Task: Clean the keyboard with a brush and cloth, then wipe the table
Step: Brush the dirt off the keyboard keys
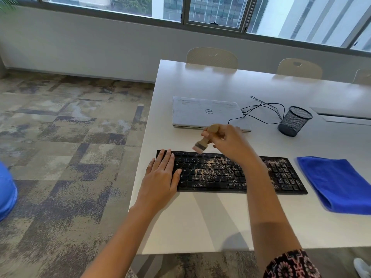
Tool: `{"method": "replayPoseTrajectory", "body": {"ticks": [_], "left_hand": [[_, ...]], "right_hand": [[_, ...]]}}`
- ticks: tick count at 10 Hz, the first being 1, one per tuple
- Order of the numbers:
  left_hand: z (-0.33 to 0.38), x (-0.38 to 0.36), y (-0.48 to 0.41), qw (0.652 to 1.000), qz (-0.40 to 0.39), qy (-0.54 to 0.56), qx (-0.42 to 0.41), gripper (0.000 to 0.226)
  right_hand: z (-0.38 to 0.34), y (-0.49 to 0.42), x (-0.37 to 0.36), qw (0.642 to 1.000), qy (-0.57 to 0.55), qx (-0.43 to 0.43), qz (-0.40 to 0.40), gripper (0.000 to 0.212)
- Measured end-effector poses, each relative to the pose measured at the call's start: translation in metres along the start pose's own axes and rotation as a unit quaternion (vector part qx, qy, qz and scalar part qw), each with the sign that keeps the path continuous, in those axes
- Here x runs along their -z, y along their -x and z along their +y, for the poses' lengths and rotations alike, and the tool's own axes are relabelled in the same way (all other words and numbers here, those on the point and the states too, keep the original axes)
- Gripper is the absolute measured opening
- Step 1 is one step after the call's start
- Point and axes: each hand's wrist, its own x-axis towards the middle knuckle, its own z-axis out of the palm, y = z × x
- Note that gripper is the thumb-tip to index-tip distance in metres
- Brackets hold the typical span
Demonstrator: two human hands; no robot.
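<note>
Head-view showed a closed laptop (206, 113), a cable (261, 111) and a mesh pen cup (294, 121) behind the dusty keyboard (230, 173), which ran left to right across the white table (200, 217). A blue cloth (337, 183) lay just right. The left hand (162, 177) pressed flat, fingers spread, on its left end; the right hand (226, 141) gripped a blurred brush (204, 141), bristles angled down-left just above the top row.

Black keyboard (230, 173) is laid flat near the front-left edge of the white bench (220, 221); pale crumbs are scattered over its middle and right keys. Wooden-handled brush (202, 144) is held tilted, bristles down, above the keyboard's rear edge; image blurred. Blue cloth (339, 183) is laid folded just right of the keyboard.
</note>
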Motion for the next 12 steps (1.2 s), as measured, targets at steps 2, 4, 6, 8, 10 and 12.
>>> {"method": "replayPoseTrajectory", "body": {"ticks": [2,4,6,8,10,12], "left_hand": [[0.000,0.001,0.000,1.000,-0.001,0.003,0.000,0.075],[0.001,0.001,0.000,1.000,-0.002,0.005,0.002,0.075],[0.000,0.001,0.000,1.000,-0.008,-0.001,0.002,0.076],[0.000,0.001,0.000,1.000,-0.011,-0.004,0.002,0.075],[-0.001,0.001,0.000,1.000,-0.012,-0.003,0.001,0.074],[0.000,0.001,0.000,1.000,-0.008,-0.001,0.002,0.075]], "right_hand": [[0.012,0.000,0.011,0.999,0.041,-0.035,-0.005,0.014],[0.031,0.009,0.038,0.996,0.044,-0.082,0.020,0.018],[0.034,0.011,0.034,0.994,0.017,-0.068,0.089,0.018],[0.029,0.016,0.029,0.996,0.043,-0.062,0.040,0.013],[0.023,0.014,0.027,0.996,0.035,-0.038,0.075,0.011],[0.024,0.015,0.022,0.998,0.028,-0.043,0.036,0.013]]}}
